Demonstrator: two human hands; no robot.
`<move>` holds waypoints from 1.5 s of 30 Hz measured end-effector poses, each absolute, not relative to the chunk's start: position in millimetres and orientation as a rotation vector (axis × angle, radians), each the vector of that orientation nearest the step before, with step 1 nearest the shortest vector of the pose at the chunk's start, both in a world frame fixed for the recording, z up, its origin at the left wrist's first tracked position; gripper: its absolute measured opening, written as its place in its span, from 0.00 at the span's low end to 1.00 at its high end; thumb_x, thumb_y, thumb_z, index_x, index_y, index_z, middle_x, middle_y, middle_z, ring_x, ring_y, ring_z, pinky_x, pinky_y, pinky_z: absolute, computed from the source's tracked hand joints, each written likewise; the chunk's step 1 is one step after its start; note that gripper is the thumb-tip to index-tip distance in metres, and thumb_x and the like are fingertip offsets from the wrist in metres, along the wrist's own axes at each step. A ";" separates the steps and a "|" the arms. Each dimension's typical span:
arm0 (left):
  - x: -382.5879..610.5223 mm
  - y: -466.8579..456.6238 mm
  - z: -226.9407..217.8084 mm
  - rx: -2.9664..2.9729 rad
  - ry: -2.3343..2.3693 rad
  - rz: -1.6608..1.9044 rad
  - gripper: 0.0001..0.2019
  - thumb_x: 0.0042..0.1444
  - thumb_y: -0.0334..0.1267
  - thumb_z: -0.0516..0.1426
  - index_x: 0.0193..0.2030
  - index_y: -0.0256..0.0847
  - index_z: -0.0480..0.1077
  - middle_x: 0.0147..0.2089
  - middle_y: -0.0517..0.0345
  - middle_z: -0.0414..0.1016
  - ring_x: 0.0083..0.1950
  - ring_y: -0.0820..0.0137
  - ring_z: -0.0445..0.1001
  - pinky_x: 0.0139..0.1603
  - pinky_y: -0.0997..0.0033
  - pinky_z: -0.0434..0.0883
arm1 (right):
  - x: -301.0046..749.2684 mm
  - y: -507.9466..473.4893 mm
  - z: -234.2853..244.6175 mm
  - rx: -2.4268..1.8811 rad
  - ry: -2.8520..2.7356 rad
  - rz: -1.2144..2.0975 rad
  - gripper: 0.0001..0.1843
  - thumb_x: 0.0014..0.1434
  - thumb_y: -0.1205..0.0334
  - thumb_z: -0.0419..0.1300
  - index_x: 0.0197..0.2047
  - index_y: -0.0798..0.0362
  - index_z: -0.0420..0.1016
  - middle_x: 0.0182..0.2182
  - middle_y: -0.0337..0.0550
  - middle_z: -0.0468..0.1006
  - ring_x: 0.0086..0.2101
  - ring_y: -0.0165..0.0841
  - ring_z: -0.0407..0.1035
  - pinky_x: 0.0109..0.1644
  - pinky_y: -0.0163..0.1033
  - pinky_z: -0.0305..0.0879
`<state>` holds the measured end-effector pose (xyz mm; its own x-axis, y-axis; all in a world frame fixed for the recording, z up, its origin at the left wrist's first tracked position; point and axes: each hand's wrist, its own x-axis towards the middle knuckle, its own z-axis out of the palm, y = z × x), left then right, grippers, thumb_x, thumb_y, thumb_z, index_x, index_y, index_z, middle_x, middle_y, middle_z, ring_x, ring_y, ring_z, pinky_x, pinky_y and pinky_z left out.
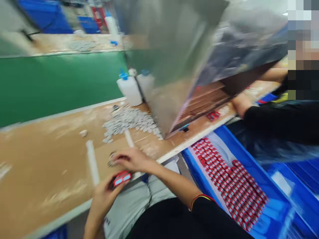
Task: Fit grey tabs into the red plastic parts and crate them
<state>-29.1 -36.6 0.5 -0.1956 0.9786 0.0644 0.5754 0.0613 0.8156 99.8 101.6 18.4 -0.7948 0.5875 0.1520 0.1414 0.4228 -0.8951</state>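
A green panel (62,86) ran behind a tan worktop (47,172) scuffed with pale marks, and a second bench with blue bins (57,20) showed beyond it, blurred. Two white plastic bottles (129,90) with blue caps stood against a large sheet of metal (169,49), which stood tilted over the worktop. In front of them lay a loose pile of small silver-grey pieces (131,121), and two white strips (91,162) lay on the tan surface nearer the person. The person's left hand (104,196) was curled around a red two-window plastic frame (122,178), pinching it between fingers and thumb just above the worktop's edge. The right hand (132,159) reached across with its fingers bent downward and slightly spread, right beside a small cluster of silver pieces (111,159); the blur hid whether it pinched any of them. To the right, a blue plastic bin (219,146) held many red frames (236,182) packed in rows on a white liner. Farther along, a co-worker's hand (240,104) in a black sleeve rested on the worktop, near a red frame (213,116) lying there.
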 end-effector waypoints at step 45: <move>-16.7 -41.1 -10.8 1.449 1.821 1.222 0.10 0.58 0.37 0.66 0.44 0.36 0.76 0.38 0.53 0.81 0.37 0.69 0.77 0.39 0.73 0.73 | 136.2 60.5 14.4 -0.715 -2.064 0.945 0.07 0.64 0.56 0.64 0.36 0.48 0.79 0.32 0.42 0.86 0.34 0.36 0.82 0.39 0.40 0.79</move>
<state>-16.7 -41.1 -10.8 -0.3023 0.9430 0.1395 0.4865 0.0267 0.8733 136.2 60.5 14.4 -0.5678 0.7231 0.3933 0.1749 0.5729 -0.8007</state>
